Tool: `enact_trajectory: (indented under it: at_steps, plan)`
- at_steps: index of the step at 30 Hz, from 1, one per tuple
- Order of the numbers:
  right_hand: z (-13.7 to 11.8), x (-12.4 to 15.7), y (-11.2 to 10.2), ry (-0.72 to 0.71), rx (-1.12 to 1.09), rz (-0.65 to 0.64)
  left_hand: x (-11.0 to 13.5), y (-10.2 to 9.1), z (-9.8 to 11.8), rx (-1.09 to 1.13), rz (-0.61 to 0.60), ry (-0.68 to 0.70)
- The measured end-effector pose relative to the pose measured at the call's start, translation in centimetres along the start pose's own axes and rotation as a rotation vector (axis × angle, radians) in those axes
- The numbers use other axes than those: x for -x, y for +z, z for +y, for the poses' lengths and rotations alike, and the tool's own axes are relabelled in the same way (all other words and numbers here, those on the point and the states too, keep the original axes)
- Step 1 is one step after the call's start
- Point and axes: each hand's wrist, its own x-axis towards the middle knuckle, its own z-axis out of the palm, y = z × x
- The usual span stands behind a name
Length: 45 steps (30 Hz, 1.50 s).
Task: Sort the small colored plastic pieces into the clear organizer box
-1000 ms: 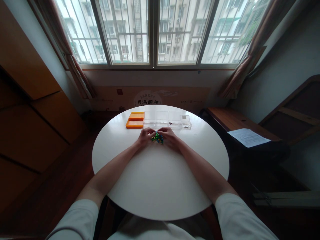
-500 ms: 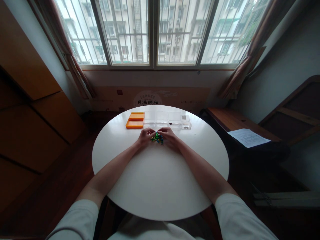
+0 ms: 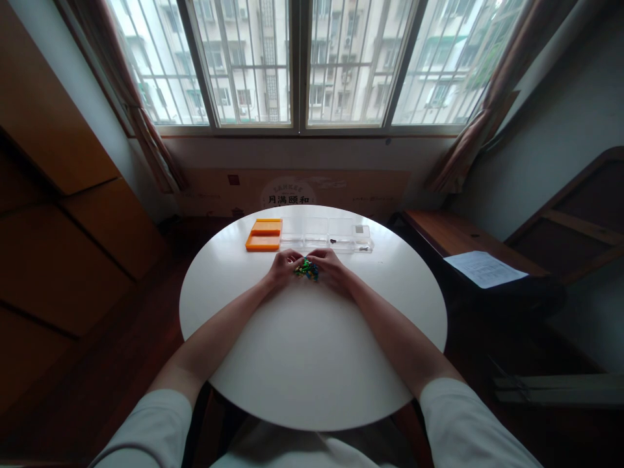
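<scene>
Both my hands rest on the round white table [image 3: 312, 351], curled around a small heap of coloured pieces [image 3: 307, 268], green, blue and yellow. My left hand [image 3: 283, 266] cups the heap from the left with its fingers bent inward. My right hand [image 3: 330, 266] cups it from the right, fingers likewise bent and touching the pieces. What each finger grips is too small to make out. Just beyond the hands stands a row of clear plastic compartment boxes [image 3: 327, 234] with a few dark bits in the right ones, and an orange tray [image 3: 264, 235] at its left end.
A barred window fills the far wall, with curtains at both sides. A dark wooden bench [image 3: 453, 237] with a sheet of paper [image 3: 485, 268] stands to the right of the table. Wooden cabinets [image 3: 58, 214] line the left wall.
</scene>
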Motion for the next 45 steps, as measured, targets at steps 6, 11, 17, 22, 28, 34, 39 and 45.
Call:
enact_trajectory:
  at_steps: [6, 11, 17, 22, 28, 34, 39, 45]
  plan:
    - [0.2, -0.1, 0.0, -0.002, -0.004, -0.007, -0.1, 0.0, -0.1, 0.001, -0.004, 0.007]
    - [0.5, -0.2, 0.0, -0.003, -0.009, -0.010, -0.1, 0.0, -0.1, 0.008, -0.007, -0.003]
    - [0.7, -0.3, -0.1, -0.008, -0.019, -0.013, 0.0, 0.0, -0.1, -0.001, -0.004, -0.002]
    - [0.7, -0.2, -0.1, 0.003, -0.046, -0.020, -0.1, 0.0, -0.3, 0.000, -0.010, 0.004]
    - [0.6, -0.2, -0.1, 0.016, -0.054, -0.023, 0.0, -0.1, 0.1, 0.001, -0.006, -0.002]
    - [0.7, -0.2, -0.1, 0.006, -0.045, -0.015, 0.0, -0.1, 0.1, 0.004, -0.011, 0.002]
    - [1.1, -0.4, -0.2, 0.000, -0.031, -0.015, -0.1, 0.0, -0.1, -0.012, -0.013, 0.004]
    - [1.3, -0.5, -0.2, -0.014, -0.021, -0.023, 0.0, 0.0, -0.1, -0.010, -0.014, 0.005]
